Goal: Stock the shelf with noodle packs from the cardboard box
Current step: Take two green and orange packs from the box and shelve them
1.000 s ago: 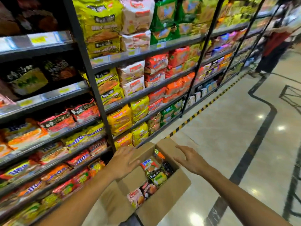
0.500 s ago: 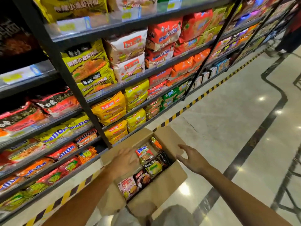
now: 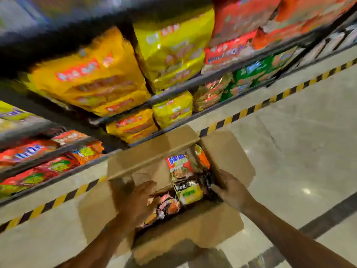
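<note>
Both hands reach down into the open cardboard box that sits on the floor in front of the shelf. The left hand lies over the left half of the opening, palm down, its fingers stretched forward and only loosely bent, their tips at the brown inner flap; whether it has hold of anything I cannot tell, because the picture is smeared by motion. The right hand is at the right inner wall of the box, its fingers bent and dipping down beside the packs; they hide their own tips, so its grasp cannot be judged either.

Between the two hands lie the noodle packs, loose and jumbled: a red one with blue lettering towards the far end, an orange one tucked beside it, a yellow-green and dark one near the right hand, and red-orange ones close to the left wrist. All four box flaps stand open, splayed outward.

Just beyond the box, a yellow-and-black striped band runs along the foot of the shelf. The shelf's tiers hold large yellow multipacks, red ones and green ones. Pale polished floor spreads to the right.
</note>
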Tool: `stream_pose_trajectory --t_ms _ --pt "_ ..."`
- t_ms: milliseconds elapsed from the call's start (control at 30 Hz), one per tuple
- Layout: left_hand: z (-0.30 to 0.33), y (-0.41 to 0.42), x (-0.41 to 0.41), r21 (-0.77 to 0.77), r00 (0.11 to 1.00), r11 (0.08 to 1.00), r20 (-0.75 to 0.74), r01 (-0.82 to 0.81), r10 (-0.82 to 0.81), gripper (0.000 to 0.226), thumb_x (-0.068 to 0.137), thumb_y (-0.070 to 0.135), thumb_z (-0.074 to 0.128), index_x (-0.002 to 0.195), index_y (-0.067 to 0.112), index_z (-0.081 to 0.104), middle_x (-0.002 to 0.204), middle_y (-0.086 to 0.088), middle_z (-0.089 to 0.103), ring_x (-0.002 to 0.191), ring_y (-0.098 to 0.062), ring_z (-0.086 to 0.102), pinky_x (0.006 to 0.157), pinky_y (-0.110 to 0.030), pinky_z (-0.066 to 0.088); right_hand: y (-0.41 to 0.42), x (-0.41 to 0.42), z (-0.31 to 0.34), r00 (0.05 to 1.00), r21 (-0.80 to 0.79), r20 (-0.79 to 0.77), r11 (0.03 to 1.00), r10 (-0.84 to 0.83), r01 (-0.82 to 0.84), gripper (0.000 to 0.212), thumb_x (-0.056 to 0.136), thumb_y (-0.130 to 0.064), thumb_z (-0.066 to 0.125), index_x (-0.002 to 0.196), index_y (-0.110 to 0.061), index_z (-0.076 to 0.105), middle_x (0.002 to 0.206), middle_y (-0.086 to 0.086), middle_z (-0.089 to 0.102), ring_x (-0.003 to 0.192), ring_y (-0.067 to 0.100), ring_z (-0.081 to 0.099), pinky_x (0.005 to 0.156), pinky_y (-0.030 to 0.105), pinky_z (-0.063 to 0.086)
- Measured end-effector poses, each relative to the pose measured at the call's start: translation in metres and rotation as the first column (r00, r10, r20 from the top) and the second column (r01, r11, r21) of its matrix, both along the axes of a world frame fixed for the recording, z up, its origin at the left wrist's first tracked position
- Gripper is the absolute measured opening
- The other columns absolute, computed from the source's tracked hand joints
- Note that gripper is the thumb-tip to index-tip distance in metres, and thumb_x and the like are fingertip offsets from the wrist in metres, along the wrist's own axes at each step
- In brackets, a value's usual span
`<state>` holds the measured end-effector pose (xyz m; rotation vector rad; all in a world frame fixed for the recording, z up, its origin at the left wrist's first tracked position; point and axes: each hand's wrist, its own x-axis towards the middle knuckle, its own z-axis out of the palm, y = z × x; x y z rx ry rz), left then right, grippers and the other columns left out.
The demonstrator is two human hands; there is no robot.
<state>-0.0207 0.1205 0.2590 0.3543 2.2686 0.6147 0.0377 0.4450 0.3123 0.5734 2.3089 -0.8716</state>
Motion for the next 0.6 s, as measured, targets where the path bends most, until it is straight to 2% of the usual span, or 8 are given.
stream_pose_trajectory --t_ms 33,100,167,267,333,467,533,600 --pt "-0.028 0.005 0.002 -0.015 1.0 1.0 0.01 -0.012 0.012 0.076 0.076 0.091 0.013 0.138 0.053 0.038 0.143 0.005 0.051 0.135 -0.016 0.044 0.112 -0.042 0.039 0.003 0.001 -0.04 1.0 -0.008 0.005 1.0 0.007 -0.007 0.062 0.093 -0.036 0.066 0.147 -0.019 0.042 0.143 0.002 0.054 0.132 0.023 0.05 0.1 0.022 0.036" --pt "-0.09 0.007 0.007 -0.077 1.0 0.997 -0.025 0.01 -0.012 0.079 0.075 0.091 0.009 0.141 0.052 0.029 0.152 0.016 0.038 0.141 -0.012 0.035 0.117 -0.049 0.03 0.009 0.005 -0.111 0.999 -0.01 0.02 0.999 0.032 -0.031 0.07 0.09 -0.044 0.066 0.15 -0.021 0.037 0.147 0.003 0.05 0.134 0.021 0.048 0.108 0.027 0.038" --pt "-0.136 0.013 0.008 -0.061 0.999 0.997 -0.014 -0.037 0.036 0.091 0.074 0.092 0.011 0.144 0.04 0.04 0.15 0.016 0.037 0.139 -0.011 0.033 0.118 -0.046 0.028 0.013 0.009 -0.172 0.999 -0.015 0.034 0.999 0.04 -0.04 0.076 0.089 -0.047 0.066 0.152 -0.022 0.034 0.148 0.003 0.048 0.135 0.021 0.046 0.111 0.035 0.04" --pt "-0.192 0.016 0.007 -0.047 1.0 0.999 -0.003 -0.016 0.016 0.079 0.081 0.073 0.029 0.144 0.027 0.045 0.15 0.007 0.042 0.14 -0.018 0.035 0.117 -0.045 0.028 0.018 0.006 -0.231 0.998 0.005 0.043 0.999 0.046 -0.046 0.08 0.088 -0.047 0.068 0.154 -0.021 0.031 0.148 0.007 0.046 0.136 0.026 0.044 0.111 0.038 0.038" --pt "-0.217 0.012 0.008 -0.06 0.999 0.998 0.036 -0.021 0.023 0.076 0.081 0.068 0.029 0.144 0.028 0.044 0.151 0.005 0.042 0.141 -0.018 0.035 0.115 -0.036 0.028 0.019 0.002 -0.254 0.996 0.038 0.035 0.995 0.087 -0.088 0.082 0.087 -0.051 0.065 0.154 -0.021 0.029 0.148 0.008 0.046 0.136 0.028 0.042 0.11 0.037 0.038" --pt "-0.237 0.005 0.013 -0.069 0.995 0.997 0.093 -0.042 0.048 0.071 0.084 0.071 0.034 0.14 0.03 0.047 0.145 0.005 0.048 0.134 -0.02 0.046 0.11 -0.042 0.04 0.02 -0.018 -0.275 0.996 0.121 0.024 0.988 0.089 -0.092 0.077 0.087 -0.041 0.067 0.151 -0.018 0.03 0.145 0.009 0.045 0.135 0.029 0.042 0.108 0.039 0.037" --pt "-0.244 0.001 0.016 -0.044 0.99 0.996 0.112 -0.081 0.085 0.073 0.084 0.079 0.033 0.14 0.033 0.046 0.145 0.007 0.047 0.131 -0.019 0.05 0.108 -0.041 0.043 0.017 -0.036 -0.284 0.996 0.144 -0.006 0.986 0.084 -0.082 0.077 0.087 -0.036 0.068 0.151 -0.016 0.03 0.146 0.011 0.043 0.134 0.03 0.042 0.108 0.039 0.037" --pt "-0.248 0.002 0.018 -0.029 0.99 0.996 0.109 -0.089 0.092 0.069 0.085 0.074 0.035 0.141 0.034 0.045 0.143 0.013 0.044 0.129 -0.018 0.052 0.108 -0.038 0.043 0.014 -0.053 -0.299 0.997 0.179 -0.025 0.982 0.07 -0.065 0.079 0.087 -0.031 0.07 0.152 -0.012 0.029 0.148 0.014 0.04 0.136 0.032 0.04 0.109 0.038 0.035"
